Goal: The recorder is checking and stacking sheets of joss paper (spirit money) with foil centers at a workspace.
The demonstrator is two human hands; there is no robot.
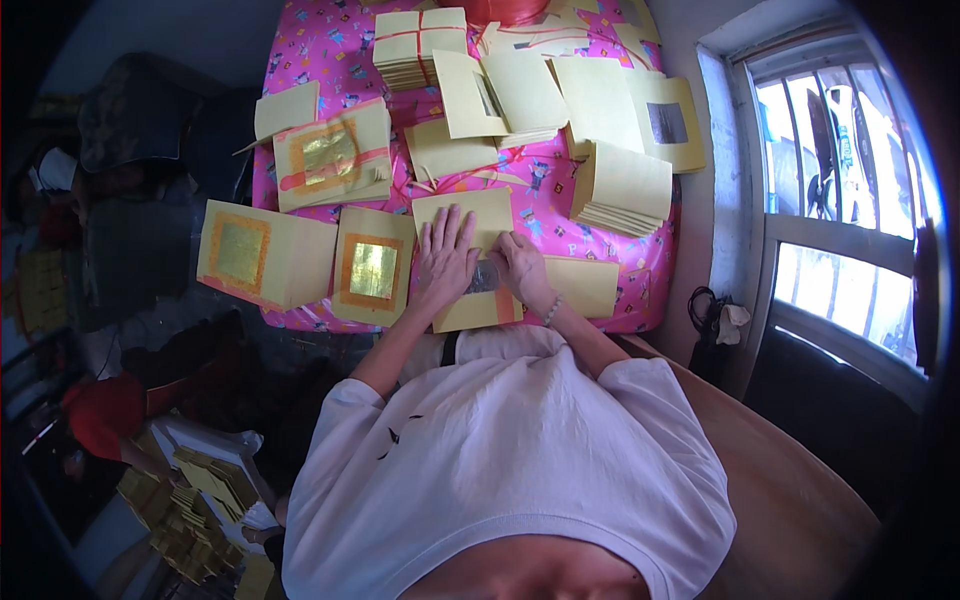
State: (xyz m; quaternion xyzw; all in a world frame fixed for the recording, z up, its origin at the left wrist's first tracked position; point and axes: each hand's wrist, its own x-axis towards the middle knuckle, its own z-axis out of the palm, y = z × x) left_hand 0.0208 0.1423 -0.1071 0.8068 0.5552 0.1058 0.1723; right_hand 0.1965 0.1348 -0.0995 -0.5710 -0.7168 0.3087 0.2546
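Note:
A yellow paper sheet (492, 208) with a silver foil patch (484, 277) and an orange-red strip lies in front of me near the table's front edge. My left hand (449, 250) is pressed flat on it, fingers stretched toward the far edge. On the sheet's right side, beside the foil, my right hand (519, 266) is closed with curled fingers; what they pinch, if anything, is hidden. Just left lies a sheet with a gold foil square (373, 270) framed in orange, and next to it another such sheet (240, 253). A plain yellow sheet (582, 288) sits by my right wrist.
A pink patterned cloth (330, 40) covers the table. Around lie a red-tied paper bundle (420, 45), a fanned stack (625, 185), a gold-patched stack (335, 155) and loose red ties (400, 178). A barred window (840, 180) is at right; another person's red sleeve (105, 415) shows lower left.

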